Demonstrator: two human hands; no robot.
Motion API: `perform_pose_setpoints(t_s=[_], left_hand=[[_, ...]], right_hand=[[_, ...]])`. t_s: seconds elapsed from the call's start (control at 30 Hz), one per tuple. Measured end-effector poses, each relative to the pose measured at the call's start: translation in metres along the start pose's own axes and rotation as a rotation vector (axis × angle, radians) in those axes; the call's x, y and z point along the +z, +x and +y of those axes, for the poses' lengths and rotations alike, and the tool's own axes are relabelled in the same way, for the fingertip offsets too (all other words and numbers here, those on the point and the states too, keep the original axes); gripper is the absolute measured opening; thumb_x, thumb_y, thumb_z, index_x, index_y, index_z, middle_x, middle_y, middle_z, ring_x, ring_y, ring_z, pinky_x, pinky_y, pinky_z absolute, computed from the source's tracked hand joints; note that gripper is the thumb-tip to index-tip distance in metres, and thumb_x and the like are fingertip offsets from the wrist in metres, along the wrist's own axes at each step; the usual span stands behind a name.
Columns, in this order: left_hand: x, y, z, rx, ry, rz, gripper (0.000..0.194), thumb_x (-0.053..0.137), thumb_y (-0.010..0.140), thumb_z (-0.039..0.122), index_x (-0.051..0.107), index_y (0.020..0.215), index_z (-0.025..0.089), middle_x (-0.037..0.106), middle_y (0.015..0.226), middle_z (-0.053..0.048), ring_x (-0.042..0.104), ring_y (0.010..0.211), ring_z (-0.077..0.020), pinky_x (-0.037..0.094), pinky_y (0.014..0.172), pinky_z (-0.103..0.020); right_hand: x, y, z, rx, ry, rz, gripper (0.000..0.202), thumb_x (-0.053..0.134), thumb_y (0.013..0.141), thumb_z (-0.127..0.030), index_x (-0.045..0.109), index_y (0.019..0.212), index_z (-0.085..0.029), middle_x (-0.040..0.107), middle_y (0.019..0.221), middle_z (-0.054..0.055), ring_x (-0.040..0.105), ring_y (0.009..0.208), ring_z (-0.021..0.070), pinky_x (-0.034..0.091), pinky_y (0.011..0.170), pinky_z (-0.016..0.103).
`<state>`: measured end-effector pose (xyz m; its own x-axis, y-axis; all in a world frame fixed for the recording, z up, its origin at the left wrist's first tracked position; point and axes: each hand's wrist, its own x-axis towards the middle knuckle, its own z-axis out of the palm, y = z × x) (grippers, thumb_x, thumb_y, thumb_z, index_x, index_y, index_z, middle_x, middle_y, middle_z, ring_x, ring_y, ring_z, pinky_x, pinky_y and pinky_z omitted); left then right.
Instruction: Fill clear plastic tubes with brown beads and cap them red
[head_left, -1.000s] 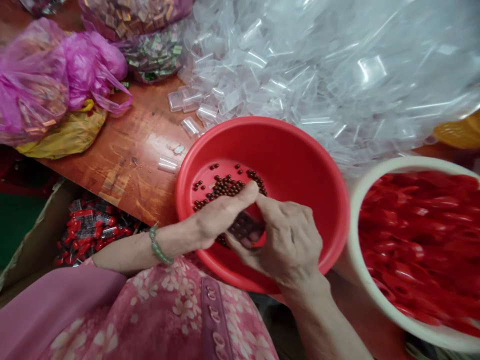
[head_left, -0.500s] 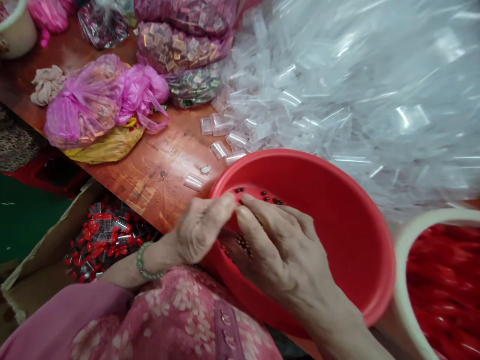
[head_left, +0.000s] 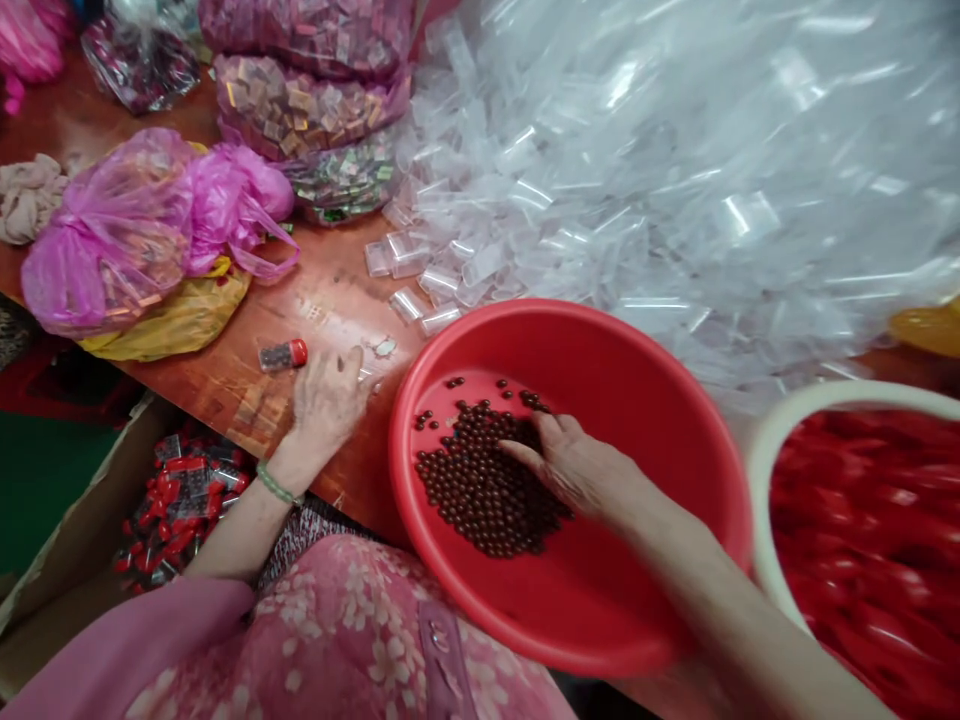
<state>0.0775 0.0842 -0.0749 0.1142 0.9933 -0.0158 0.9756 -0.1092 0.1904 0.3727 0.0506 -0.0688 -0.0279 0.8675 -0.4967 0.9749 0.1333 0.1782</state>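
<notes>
Green floor (head_left: 45, 490) shows left of the red basin (head_left: 675, 400), a worn tabletop (head_left: 330, 270) beneath it. Beyond the basin, clear plastic pieces (head_left: 600, 200) heap up; to its right, a white tub (head_left: 862, 393). To its left the left hand (head_left: 328, 395), loosely spread, lies near a red-capped tube (head_left: 283, 355); inside it the right hand (head_left: 577, 460), thumb apart, rests among brown beads (head_left: 480, 490)

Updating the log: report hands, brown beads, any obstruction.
Right hand at the brown beads in the red basin. Left hand at the table, beside a red-capped container. No obstruction seen between right hand and beads.
</notes>
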Motion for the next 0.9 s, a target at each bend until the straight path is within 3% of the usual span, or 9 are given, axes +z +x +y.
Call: perform_pose_setpoints(t_s=[0.1, 0.2, 0.3, 0.47, 0.6, 0.73, 0.83, 0.9], left_hand=[[-0.003, 0.002, 0.026, -0.044, 0.008, -0.188, 0.051, 0.026, 0.103, 0.047, 0.052, 0.137, 0.020, 0.064, 0.103, -0.014, 0.068, 0.093, -0.0271, 0.051, 0.072, -0.034], [-0.005, 0.003, 0.036, -0.036, 0.023, -0.280, 0.047, 0.023, 0.103, 0.043, 0.057, 0.126, 0.020, 0.059, 0.110, -0.015, 0.070, 0.092, -0.0276, 0.052, 0.068, -0.034], [-0.005, 0.000, 0.036, -0.024, 0.018, -0.301, 0.037, 0.027, 0.103, 0.031, 0.058, 0.119, 0.019, 0.055, 0.114, -0.015, 0.070, 0.094, -0.0263, 0.054, 0.069, -0.034], [-0.006, -0.005, 0.034, -0.094, -0.030, -0.268, 0.032, 0.033, 0.102, 0.032, 0.061, 0.112, 0.020, 0.051, 0.125, -0.017, 0.071, 0.087, -0.0251, 0.056, 0.072, -0.038], [-0.006, -0.003, 0.032, -0.136, -0.093, -0.195, 0.025, 0.042, 0.098, 0.025, 0.061, 0.112, 0.018, 0.047, 0.136, -0.020, 0.070, 0.087, -0.0249, 0.058, 0.073, -0.041], [0.009, 0.005, 0.010, -0.130, -0.388, -0.010, 0.029, 0.057, 0.085, 0.016, 0.060, 0.114, 0.014, 0.059, 0.112, -0.014, 0.066, 0.088, -0.0223, 0.058, 0.081, -0.040], [0.016, 0.011, -0.014, -0.161, -0.818, 0.096, 0.057, 0.066, 0.079, 0.019, 0.048, 0.133, 0.017, 0.063, 0.113, -0.010, 0.065, 0.081, -0.0151, 0.059, 0.078, -0.033], [0.008, 0.011, -0.023, -0.168, -1.058, 0.111, 0.065, 0.071, 0.078, 0.028, 0.046, 0.137, 0.018, 0.064, 0.120, -0.010, 0.067, 0.086, -0.0149, 0.059, 0.079, -0.032]], right_hand=[[0.001, -0.002, -0.011, -0.030, 0.022, -0.032, 0.057, 0.037, 0.097, -0.060, 0.054, 0.118, -0.010, 0.059, 0.112, 0.021, 0.068, 0.090, 0.0314, 0.053, 0.071, 0.040], [0.002, -0.012, -0.032, -0.134, 0.106, -0.055, 0.058, 0.043, 0.094, -0.061, 0.053, 0.120, -0.010, 0.056, 0.118, 0.022, 0.064, 0.102, 0.0337, 0.052, 0.084, 0.044], [-0.001, -0.027, -0.055, -0.262, 0.270, -0.150, 0.056, 0.050, 0.091, -0.060, 0.053, 0.117, -0.010, 0.053, 0.120, 0.022, 0.060, 0.107, 0.0349, 0.049, 0.091, 0.047], [-0.009, -0.042, -0.073, -0.376, 0.841, -0.435, 0.019, 0.048, 0.095, -0.036, 0.052, 0.093, -0.018, 0.054, 0.107, 0.013, 0.054, 0.093, 0.0230, 0.044, 0.094, 0.044], [-0.004, -0.035, -0.072, -0.379, 1.134, -0.671, 0.033, 0.054, 0.090, -0.050, 0.049, 0.078, -0.020, 0.054, 0.075, 0.001, 0.048, 0.067, 0.0126, 0.046, 0.065, 0.028], [-0.001, -0.024, -0.067, -0.323, 1.431, -0.862, 0.051, 0.060, 0.076, -0.069, 0.046, 0.073, -0.021, 0.045, 0.053, -0.007, 0.034, 0.039, 0.0059, 0.026, 0.037, 0.020], [-0.009, -0.019, -0.059, -0.262, 1.661, -0.840, 0.052, 0.067, 0.069, -0.068, 0.050, 0.072, -0.019, 0.053, 0.054, -0.004, 0.038, 0.035, 0.0056, 0.021, 0.031, 0.019], [-0.018, -0.018, -0.051, -0.228, 1.796, -0.743, 0.052, 0.068, 0.068, -0.067, 0.053, 0.073, -0.018, 0.057, 0.057, -0.002, 0.043, 0.037, 0.0057, 0.025, 0.032, 0.018]])
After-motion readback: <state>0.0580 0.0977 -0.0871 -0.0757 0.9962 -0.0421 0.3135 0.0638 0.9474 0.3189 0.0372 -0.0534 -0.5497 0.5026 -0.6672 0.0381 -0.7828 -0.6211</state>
